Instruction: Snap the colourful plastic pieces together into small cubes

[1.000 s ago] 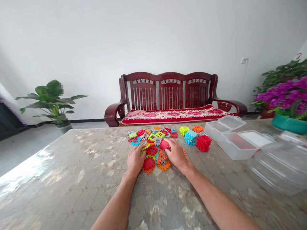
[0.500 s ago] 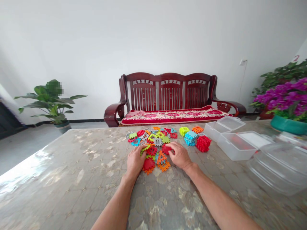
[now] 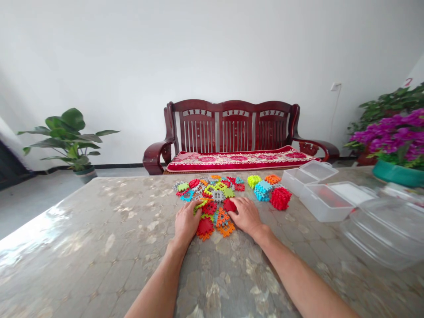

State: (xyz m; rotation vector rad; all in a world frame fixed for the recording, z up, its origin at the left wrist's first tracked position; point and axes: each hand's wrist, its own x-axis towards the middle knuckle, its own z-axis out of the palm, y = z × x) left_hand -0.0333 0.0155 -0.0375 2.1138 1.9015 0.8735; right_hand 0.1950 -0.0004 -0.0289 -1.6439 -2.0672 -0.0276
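Note:
A pile of flat, toothed plastic tiles [image 3: 212,194] in red, orange, green, blue and grey lies on the marbled table [image 3: 99,247]. My left hand [image 3: 186,222] rests at the pile's near left edge, fingertips closed on a green tile [image 3: 199,205]. On the near right side my right hand [image 3: 245,215] lies with its fingers bent over a red tile [image 3: 229,205]. Between the hands lie red and orange tiles [image 3: 217,225]. Beyond, to the right, stand assembled cubes: green [image 3: 254,180], orange [image 3: 273,178], blue [image 3: 263,190] and red [image 3: 281,198].
Clear plastic boxes [image 3: 323,201] and lids [image 3: 386,234] sit on the table's right side. A pot of purple flowers [image 3: 397,145] stands at the far right. Behind the table is a dark wooden bench [image 3: 232,137] with a red cushion, and a green plant [image 3: 68,141] on the floor at left.
My right hand drew back a little toward me and leftward over the red tile. My left hand has barely moved on the green tile.

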